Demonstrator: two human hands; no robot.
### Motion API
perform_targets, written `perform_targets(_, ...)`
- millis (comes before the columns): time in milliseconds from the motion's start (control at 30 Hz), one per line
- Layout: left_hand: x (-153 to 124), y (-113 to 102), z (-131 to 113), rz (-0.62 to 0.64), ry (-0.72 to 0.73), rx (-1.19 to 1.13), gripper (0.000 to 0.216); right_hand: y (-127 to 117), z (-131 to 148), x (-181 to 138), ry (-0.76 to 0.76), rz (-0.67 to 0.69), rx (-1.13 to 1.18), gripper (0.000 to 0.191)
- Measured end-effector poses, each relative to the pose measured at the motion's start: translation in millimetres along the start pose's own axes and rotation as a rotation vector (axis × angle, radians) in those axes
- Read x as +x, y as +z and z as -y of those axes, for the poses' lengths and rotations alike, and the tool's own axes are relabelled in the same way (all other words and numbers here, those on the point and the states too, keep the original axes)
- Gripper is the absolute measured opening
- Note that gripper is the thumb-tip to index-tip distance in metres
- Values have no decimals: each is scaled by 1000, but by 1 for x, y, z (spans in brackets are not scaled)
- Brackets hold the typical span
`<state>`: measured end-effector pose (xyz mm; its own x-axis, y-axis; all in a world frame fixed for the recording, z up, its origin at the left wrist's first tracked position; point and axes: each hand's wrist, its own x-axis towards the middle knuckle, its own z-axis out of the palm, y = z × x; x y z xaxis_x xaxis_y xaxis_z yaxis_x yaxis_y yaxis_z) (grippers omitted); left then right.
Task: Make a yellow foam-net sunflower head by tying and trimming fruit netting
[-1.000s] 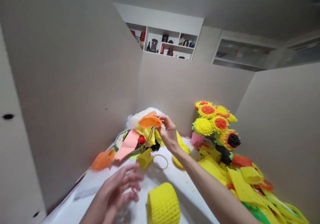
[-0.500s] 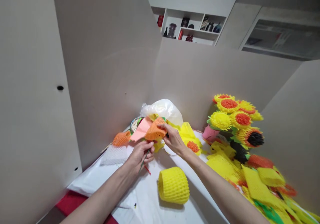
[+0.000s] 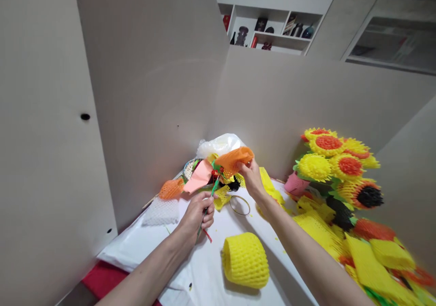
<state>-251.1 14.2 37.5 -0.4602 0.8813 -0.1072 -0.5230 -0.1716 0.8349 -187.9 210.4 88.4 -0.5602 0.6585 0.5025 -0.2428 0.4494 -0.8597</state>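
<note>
My left hand (image 3: 198,211) closed around the stiff green stem (image 3: 214,188) low down, while my right hand (image 3: 252,177) gently pinched the orange foam net (image 3: 235,157), which seemed soft, light and crushable.

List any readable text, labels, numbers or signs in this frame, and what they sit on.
None legible in the head view.
Too small and blurred to read: any labels on the shelf items at the back.
No print shows on the orange foam net in the right hand, the green stem in the left hand, the yellow foam sleeve or the foam flowers.
</note>
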Motion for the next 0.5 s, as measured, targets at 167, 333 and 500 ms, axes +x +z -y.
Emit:
perform_targets(167,2,-6,-9,-43,40,114,18,-9,-9,32,156,-143,204,33)
perform_targets(333,10,-13,-12,-96,98,319,20,-25,-9,53,216,-242,289,33)
perform_targets(500,15,-19,-13,-234,270,662,23,-27,-1,46,285,-176,305,33)
